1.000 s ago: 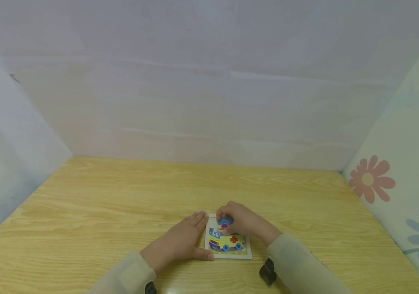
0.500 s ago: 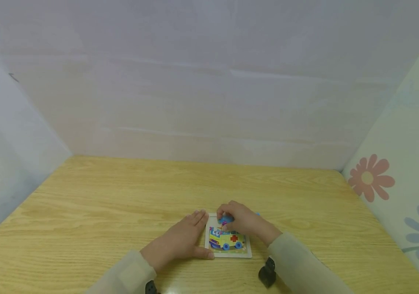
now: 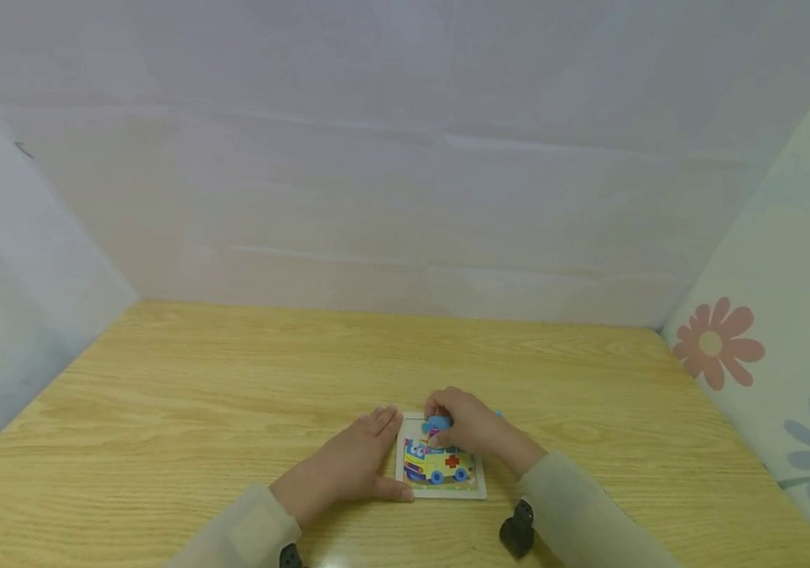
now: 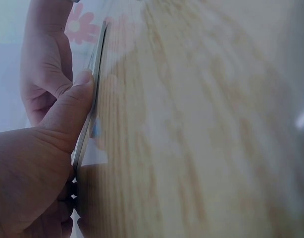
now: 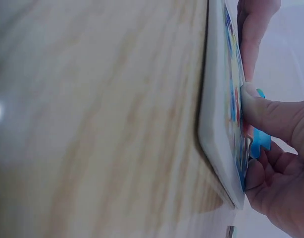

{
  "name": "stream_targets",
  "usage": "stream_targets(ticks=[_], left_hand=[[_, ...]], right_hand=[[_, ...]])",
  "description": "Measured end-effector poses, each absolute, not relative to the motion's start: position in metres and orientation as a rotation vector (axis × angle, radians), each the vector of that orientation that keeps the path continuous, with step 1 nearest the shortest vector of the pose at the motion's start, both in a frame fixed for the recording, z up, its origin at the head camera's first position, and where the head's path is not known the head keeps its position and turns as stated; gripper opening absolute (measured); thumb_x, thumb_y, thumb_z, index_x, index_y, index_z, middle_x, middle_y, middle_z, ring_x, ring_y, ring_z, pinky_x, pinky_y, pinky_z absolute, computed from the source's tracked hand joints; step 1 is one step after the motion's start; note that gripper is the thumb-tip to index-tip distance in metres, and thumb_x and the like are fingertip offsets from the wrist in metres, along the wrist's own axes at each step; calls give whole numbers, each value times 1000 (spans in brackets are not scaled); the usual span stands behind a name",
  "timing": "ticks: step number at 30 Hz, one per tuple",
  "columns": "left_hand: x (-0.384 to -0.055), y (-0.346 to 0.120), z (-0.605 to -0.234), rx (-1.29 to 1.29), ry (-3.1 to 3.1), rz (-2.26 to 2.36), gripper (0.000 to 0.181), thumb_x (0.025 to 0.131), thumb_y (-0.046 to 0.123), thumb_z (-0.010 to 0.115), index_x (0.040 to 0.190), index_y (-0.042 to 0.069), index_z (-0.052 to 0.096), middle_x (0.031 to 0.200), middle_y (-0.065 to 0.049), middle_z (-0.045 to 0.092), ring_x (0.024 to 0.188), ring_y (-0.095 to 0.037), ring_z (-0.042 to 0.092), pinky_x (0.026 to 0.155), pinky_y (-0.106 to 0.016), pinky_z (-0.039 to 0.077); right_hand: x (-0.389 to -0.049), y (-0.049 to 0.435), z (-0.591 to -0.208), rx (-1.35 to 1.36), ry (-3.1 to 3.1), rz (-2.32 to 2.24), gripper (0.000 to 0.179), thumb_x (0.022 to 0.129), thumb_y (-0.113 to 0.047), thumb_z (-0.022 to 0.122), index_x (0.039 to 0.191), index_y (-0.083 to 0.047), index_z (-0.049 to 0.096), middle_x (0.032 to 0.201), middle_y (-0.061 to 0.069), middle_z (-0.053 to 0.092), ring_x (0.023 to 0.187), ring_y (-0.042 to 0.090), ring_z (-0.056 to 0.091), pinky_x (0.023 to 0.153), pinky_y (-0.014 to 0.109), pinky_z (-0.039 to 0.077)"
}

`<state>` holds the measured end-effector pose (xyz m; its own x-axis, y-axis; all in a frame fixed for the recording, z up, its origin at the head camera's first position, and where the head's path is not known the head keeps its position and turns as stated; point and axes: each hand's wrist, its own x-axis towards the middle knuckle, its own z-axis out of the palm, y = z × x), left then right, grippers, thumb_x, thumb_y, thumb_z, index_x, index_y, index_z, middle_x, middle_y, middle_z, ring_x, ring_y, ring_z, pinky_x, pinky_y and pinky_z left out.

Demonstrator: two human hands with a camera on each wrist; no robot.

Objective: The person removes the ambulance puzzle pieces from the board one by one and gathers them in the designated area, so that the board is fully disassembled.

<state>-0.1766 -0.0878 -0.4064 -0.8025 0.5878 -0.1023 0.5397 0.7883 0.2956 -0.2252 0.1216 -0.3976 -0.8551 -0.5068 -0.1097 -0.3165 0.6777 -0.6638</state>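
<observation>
Plainly, a red cross (image 3: pixel 452 461) marks the puzzle (image 3: pixel 440 467).

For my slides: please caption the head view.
Left hand rests against an ambulance jigsaw; right hand holds a blue puzzle piece over it.

Long pale beige sleeves (image 3: pixel 585 509); small black wrist-worn devices (image 3: pixel 517 536); right one rounded

The white-rimmed puzzle board (image 3: pixel 447 495) shows a yellow ambulance (image 3: pixel 436 465) with a red cross (image 3: pixel 452 461), the piece (image 3: pixel 438 423) mostly blue.
</observation>
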Motion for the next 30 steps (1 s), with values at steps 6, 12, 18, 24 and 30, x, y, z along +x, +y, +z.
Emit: stream_targets(ticks=[6, 12, 18, 24, 30], left_hand=[[-177, -87, -408, 892, 2794, 360, 104, 74, 69, 56, 143, -4, 27, 150, -21, 22, 139, -34, 21, 112, -46, 24], [-177, -87, -408, 894, 2797, 366, 105, 73, 69, 56, 142, -5, 28, 150, -21, 23, 139, -34, 22, 112, -47, 24], [-178, -88, -408, 888, 2800, 362, 105, 74, 69, 56, 142, -5, 28, 150, -21, 23, 138, -34, 23, 112, -46, 24], [-177, -87, -406, 891, 2802, 373, 104, 74, 68, 58, 142, -6, 28, 149, -22, 24, 138, -35, 23, 112, -46, 24], [-176, -86, -406, 886, 2798, 374, 105, 74, 69, 57, 142, -5, 28, 150, -21, 24, 138, -34, 23, 112, -46, 25]], right_hand=[[-227, 126, -403, -638, 2583, -1001, 23, 78, -11, 74, 88, -18, 55, 84, -5, 55, 80, 13, 49, 73, 28, 44], [-226, 131, -409, -667, 2575, -1072, 13, 85, -13, 67, 92, -19, 58, 83, -5, 56, 78, 14, 49, 72, 29, 44], [-223, 134, -414, -576, 2516, -1255, 13, 94, -12, 54, 102, -14, 64, 89, -3, 61, 79, 12, 56, 73, 26, 50], [-221, 132, -420, -455, 2490, -1466, 20, 92, -13, 57, 111, -8, 62, 80, 2, 60, 70, 14, 56, 63, 24, 49], [-221, 131, -421, -164, 2409, -1755, 16, 89, -14, 62, 102, -5, 66, 84, 4, 61, 72, 15, 55, 63, 24, 49]])
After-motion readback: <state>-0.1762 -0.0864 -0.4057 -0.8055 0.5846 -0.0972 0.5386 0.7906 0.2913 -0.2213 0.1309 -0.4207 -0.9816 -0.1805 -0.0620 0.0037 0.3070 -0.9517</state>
